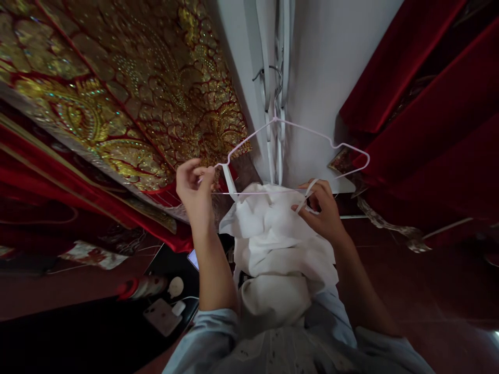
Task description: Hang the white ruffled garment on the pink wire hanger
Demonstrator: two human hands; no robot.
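Note:
A pale pink clothes hanger (pixel 275 119) with a metal hook is held up in front of me. My left hand (pixel 195 189) is closed around its left end. Beside those fingers, one strap (pixel 229 179) of a white ruffled garment (pixel 268 218) is looped over the hanger's left arm. The garment hangs down below the bar towards my lap. My right hand (pixel 322 208) pinches the other white strap (pixel 306 194) near the bar, short of the hanger's right end. The hanger's far left tip is hidden by my left hand.
Gold-and-red embroidered garments (pixel 148 93) hang at the left, dark red ones (pixel 421 130) at the right. Grey metal uprights (pixel 284 62) stand against the pale wall ahead. At lower left are a phone (pixel 161 316), a white charger (pixel 178 308) and a red-capped bottle (pixel 146 287).

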